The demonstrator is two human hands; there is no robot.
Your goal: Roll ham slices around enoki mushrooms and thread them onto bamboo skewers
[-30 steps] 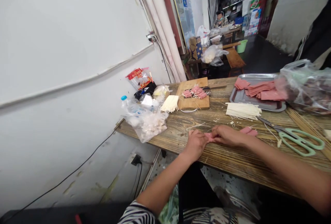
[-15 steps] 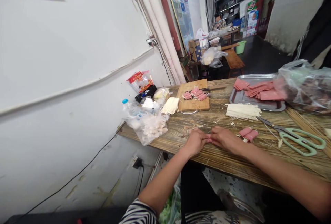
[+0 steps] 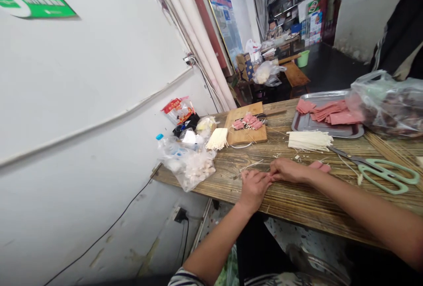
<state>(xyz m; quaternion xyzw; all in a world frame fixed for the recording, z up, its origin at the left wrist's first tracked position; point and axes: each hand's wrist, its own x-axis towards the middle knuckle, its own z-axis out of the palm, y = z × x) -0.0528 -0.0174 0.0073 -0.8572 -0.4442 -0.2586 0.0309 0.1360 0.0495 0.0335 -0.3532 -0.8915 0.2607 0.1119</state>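
Note:
My left hand (image 3: 254,185) and my right hand (image 3: 288,170) lie close together on the wooden table (image 3: 297,202), fingers curled and meeting over something small between them that I cannot make out. A pink rolled ham piece (image 3: 320,166) lies just beyond my right wrist. A bundle of enoki mushrooms (image 3: 309,140) rests behind my hands. Further back a cutting board (image 3: 245,134) carries several pink ham rolls (image 3: 248,121). A metal tray (image 3: 309,121) holds flat ham slices (image 3: 333,113).
Green-handled scissors (image 3: 386,172) lie to the right. Bamboo skewers (image 3: 396,147) and a filled plastic bag (image 3: 388,103) sit at the right. Plastic bags and a bottle (image 3: 185,158) crowd the table's left end by the wall. A person (image 3: 401,35) stands at far right.
My hands have stayed together on the table, the left sliding slightly nearer me. The pink piece between the fingers is no longer visible. The camera tilted a little.

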